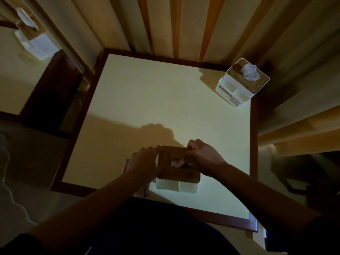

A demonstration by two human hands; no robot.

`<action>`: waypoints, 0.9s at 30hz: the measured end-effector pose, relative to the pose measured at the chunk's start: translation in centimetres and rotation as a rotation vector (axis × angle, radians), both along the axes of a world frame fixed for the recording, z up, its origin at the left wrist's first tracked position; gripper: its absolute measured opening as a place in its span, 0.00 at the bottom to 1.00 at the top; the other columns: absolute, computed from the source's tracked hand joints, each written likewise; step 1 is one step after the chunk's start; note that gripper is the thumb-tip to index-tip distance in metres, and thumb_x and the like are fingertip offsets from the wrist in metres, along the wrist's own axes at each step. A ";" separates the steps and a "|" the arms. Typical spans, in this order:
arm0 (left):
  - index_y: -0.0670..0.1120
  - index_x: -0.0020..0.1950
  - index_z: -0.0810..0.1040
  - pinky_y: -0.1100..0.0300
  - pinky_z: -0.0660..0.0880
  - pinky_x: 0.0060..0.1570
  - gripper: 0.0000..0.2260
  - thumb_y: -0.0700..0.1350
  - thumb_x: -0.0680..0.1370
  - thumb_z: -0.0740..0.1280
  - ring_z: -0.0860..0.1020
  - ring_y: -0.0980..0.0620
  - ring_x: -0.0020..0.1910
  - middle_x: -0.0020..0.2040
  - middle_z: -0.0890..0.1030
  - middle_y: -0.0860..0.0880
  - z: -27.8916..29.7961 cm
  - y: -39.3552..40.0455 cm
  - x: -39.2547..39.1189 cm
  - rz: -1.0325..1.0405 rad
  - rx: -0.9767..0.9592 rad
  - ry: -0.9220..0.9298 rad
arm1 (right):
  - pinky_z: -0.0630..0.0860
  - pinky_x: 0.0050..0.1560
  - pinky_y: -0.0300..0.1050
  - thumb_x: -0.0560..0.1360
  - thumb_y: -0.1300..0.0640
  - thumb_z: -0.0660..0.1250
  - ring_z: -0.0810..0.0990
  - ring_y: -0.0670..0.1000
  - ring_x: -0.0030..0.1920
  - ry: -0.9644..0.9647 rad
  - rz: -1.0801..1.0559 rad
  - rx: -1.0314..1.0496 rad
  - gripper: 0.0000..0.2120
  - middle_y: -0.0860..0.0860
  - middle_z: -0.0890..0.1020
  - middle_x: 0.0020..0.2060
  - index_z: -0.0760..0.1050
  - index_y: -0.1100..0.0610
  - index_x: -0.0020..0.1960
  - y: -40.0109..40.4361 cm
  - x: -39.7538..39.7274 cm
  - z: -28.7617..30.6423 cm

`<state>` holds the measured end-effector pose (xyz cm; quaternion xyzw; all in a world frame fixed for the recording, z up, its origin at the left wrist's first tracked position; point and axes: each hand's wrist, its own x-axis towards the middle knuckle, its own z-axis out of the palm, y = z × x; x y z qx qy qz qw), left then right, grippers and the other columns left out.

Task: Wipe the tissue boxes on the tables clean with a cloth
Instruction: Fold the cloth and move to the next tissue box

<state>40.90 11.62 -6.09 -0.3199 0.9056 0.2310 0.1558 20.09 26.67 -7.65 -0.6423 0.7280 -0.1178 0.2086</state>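
Note:
A tissue box [181,174] with a wooden lid and white base stands near the front edge of the cream table [147,100]. A tissue [177,162] pokes out of its slot. My left hand [145,161] is curled against the box's left side, holding a dull pinkish cloth [142,188] that hangs below the wrist. Gripping the lid's far right corner is my right hand [202,157], its fingers curled over the edge. A second tissue box [239,83] sits at the table's far right corner, and a third tissue box [35,39] stands on the table to the left.
Striped curtains [174,24] hang right behind the table. A dark wooden chair back [53,92] stands between the two tables. A pale cord [11,190] trails over the floor at the left. Dark furniture [298,173] is at the right.

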 end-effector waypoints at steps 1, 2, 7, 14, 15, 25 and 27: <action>0.54 0.72 0.71 0.50 0.75 0.56 0.23 0.58 0.78 0.68 0.77 0.48 0.59 0.61 0.77 0.52 0.1 0.1 0.0 -0.009 -0.013 0.011 | 0.71 0.39 0.46 0.73 0.51 0.77 0.78 0.56 0.48 -0.075 -0.061 0.000 0.05 0.49 0.78 0.46 0.86 0.48 0.48 0.8 0.0 -0.2; 0.54 0.71 0.72 0.50 0.74 0.56 0.23 0.60 0.78 0.67 0.76 0.48 0.59 0.61 0.76 0.51 0.2 0.1 -0.1 -0.027 -0.020 0.044 | 0.74 0.42 0.48 0.73 0.51 0.76 0.79 0.55 0.49 -0.161 -0.125 0.004 0.05 0.49 0.79 0.47 0.86 0.49 0.49 1.5 0.0 -0.3; 0.53 0.78 0.69 0.48 0.73 0.62 0.34 0.68 0.76 0.62 0.72 0.47 0.66 0.70 0.72 0.49 0.5 0.8 -0.9 -0.193 0.139 0.196 | 0.76 0.45 0.46 0.74 0.45 0.75 0.78 0.39 0.41 -0.461 -0.333 -0.046 0.06 0.40 0.80 0.40 0.85 0.45 0.49 3.2 1.1 0.3; 0.51 0.57 0.82 0.51 0.72 0.54 0.10 0.53 0.80 0.68 0.75 0.46 0.57 0.58 0.76 0.51 -0.6 1.4 -3.1 -0.218 0.084 0.203 | 0.79 0.42 0.47 0.75 0.53 0.75 0.80 0.42 0.40 -0.454 -0.547 0.003 0.06 0.42 0.84 0.41 0.81 0.46 0.51 2.8 2.7 0.6; 0.51 0.53 0.82 0.51 0.73 0.52 0.06 0.50 0.80 0.68 0.75 0.47 0.54 0.54 0.77 0.52 -0.7 1.4 -3.1 -0.184 0.088 0.231 | 0.79 0.42 0.45 0.75 0.54 0.74 0.81 0.42 0.40 -0.446 -0.573 -0.013 0.07 0.43 0.85 0.41 0.81 0.46 0.52 2.7 2.8 0.6; 0.54 0.49 0.82 0.52 0.75 0.49 0.11 0.59 0.75 0.68 0.75 0.53 0.47 0.46 0.79 0.57 -1.1 1.0 -1.9 -0.087 0.153 0.303 | 0.77 0.42 0.39 0.75 0.56 0.73 0.83 0.41 0.41 -0.542 -0.759 -0.021 0.07 0.43 0.86 0.41 0.83 0.47 0.51 2.9 3.3 0.8; 0.53 0.47 0.81 0.48 0.76 0.51 0.04 0.52 0.77 0.70 0.74 0.51 0.47 0.46 0.78 0.56 -1.5 1.1 -1.9 -0.066 0.126 0.304 | 0.79 0.41 0.42 0.73 0.44 0.74 0.83 0.41 0.42 -0.490 -0.786 -0.010 0.09 0.43 0.85 0.42 0.81 0.45 0.50 2.7 3.8 1.4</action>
